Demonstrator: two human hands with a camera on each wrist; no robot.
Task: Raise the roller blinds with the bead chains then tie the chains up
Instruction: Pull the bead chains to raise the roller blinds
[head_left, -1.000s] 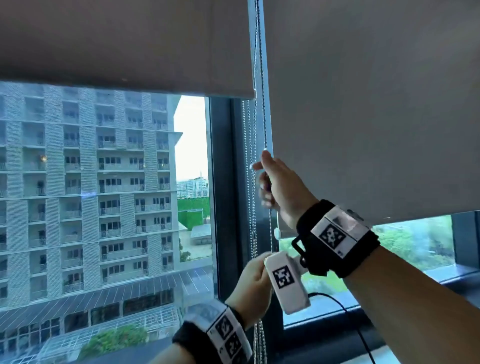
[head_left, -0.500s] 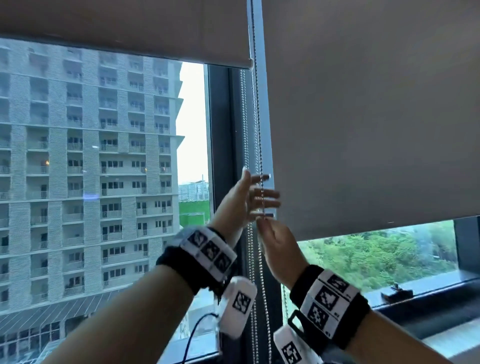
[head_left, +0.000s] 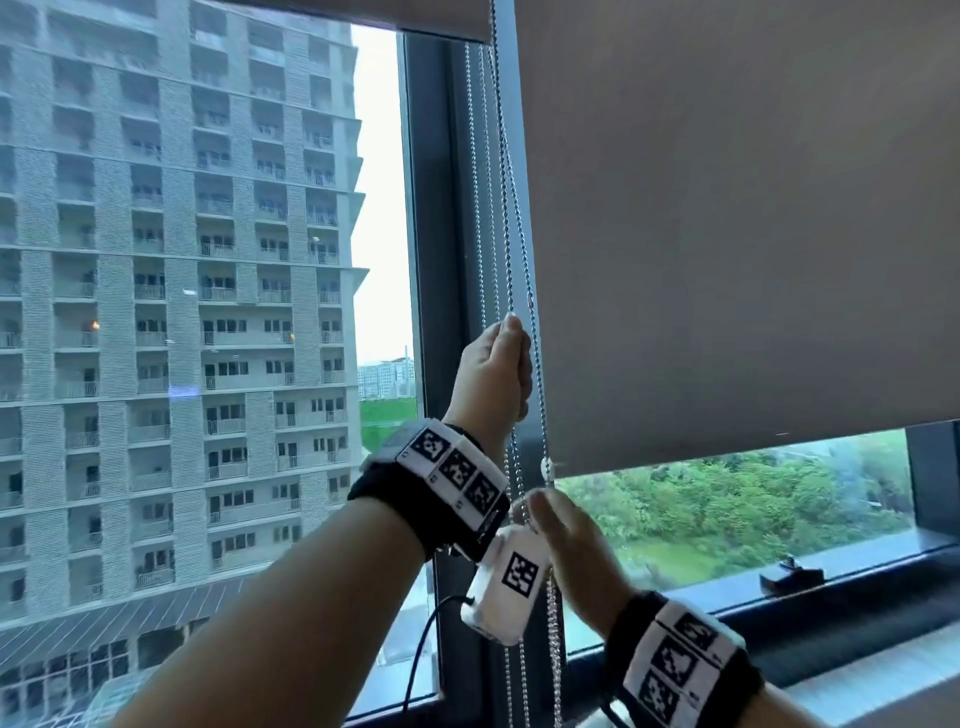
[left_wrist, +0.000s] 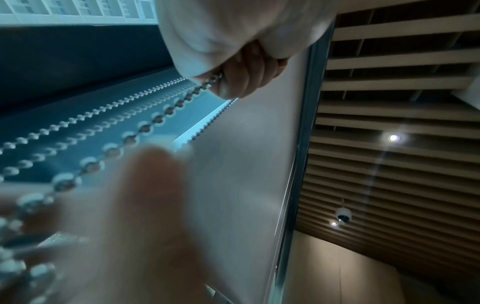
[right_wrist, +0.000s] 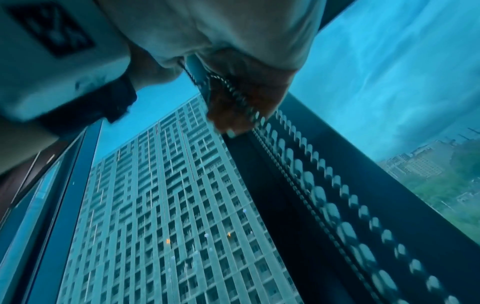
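Note:
Several bead chains (head_left: 511, 234) hang along the dark mullion between two grey roller blinds. The left blind (head_left: 441, 21) is rolled up almost out of the top of the head view. The right blind (head_left: 727, 234) still covers most of its pane. My left hand (head_left: 496, 374) is the upper one, and its curled fingers (left_wrist: 244, 80) grip one chain. Below it, my right hand (head_left: 566, 551) holds the chains in curled fingers (right_wrist: 241, 102), just under a white connector (head_left: 546, 467).
The mullion (head_left: 441, 234) stands right behind the chains. A window sill (head_left: 831, 582) runs along the lower right with a small dark object (head_left: 789, 574) on it. Slatted ceiling (left_wrist: 389, 102) with spotlights is overhead. An apartment tower (head_left: 182, 260) fills the left pane.
My left hand came up from below, reached past the right with open fingers and now grips the chain. The right hand moved down. The left blind's bottom edge has risen.

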